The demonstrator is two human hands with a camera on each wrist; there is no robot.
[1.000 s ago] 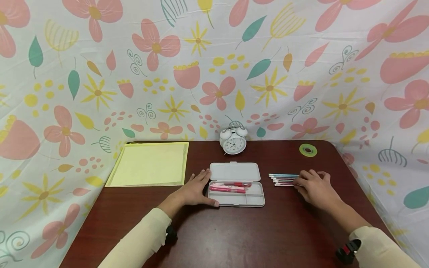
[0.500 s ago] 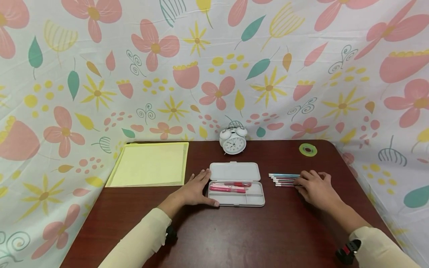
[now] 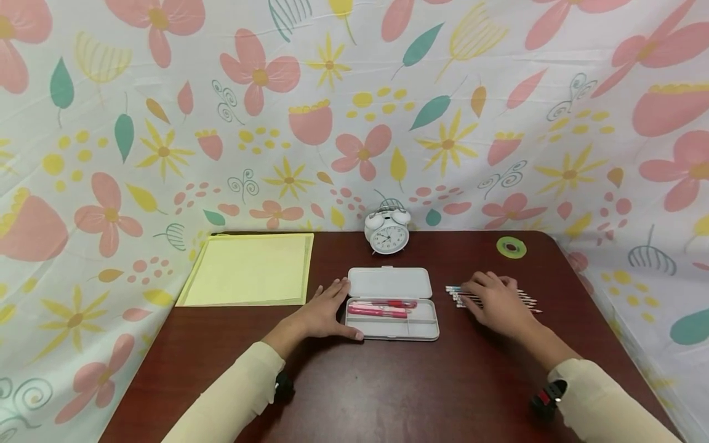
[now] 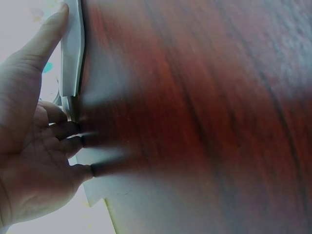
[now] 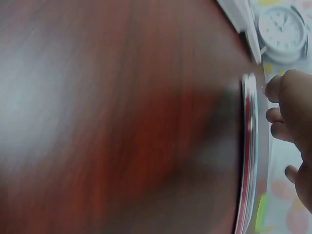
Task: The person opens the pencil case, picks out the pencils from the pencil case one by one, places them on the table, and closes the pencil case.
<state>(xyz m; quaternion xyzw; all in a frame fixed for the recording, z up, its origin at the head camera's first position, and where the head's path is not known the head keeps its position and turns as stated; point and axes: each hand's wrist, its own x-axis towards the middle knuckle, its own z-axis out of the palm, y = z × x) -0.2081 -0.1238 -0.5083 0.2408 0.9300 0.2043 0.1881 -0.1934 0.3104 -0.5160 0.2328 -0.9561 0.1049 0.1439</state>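
Observation:
A white pencil case lies with its lid folded back on the table; red and pink pens sit in its upper compartment. My left hand is spread along the case's left side, thumb at the front left corner. In the left wrist view its fingertips reach down to the table beside the case. Several pencils with white ends lie side by side to the right of the case. Over them is my right hand, hiding their middles. The right wrist view shows its loosely bent fingers apart from the pencils.
A white alarm clock stands behind the case, close to the flowered cloth. Yellow sheets lie at the back left. A green tape roll lies at the back right of the brown table.
My right hand has moved left along the pencils, from their right part to nearer their white ends, so their pointed ends now show. The left hand stays beside the case.

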